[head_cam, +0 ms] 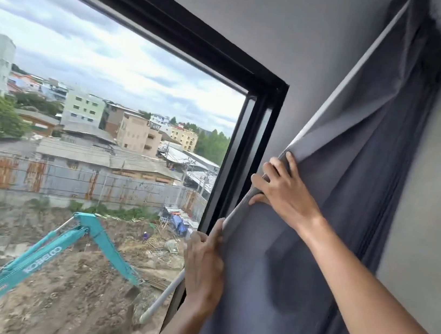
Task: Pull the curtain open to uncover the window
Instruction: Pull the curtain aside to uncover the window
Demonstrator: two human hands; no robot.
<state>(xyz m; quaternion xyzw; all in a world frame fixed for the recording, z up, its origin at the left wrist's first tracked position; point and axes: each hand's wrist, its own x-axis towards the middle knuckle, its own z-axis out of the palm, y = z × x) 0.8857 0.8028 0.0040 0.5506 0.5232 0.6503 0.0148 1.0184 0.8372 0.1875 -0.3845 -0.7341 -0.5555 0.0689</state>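
With the grey blackout curtain bunched against the wall right of the window, both grips closed on its leading edge, left hand below right hand, a hard tug risks unhooking the top.

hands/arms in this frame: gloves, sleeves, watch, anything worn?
Nothing worn that shows. Left hand and right hand are bare: no gloves, no rings visible. Both forearms are bare as far as the frame shows, with no sleeve cuff, watch or wristband in view. Right forearm shows at greater length; the left is mostly cut off at the bottom edge.
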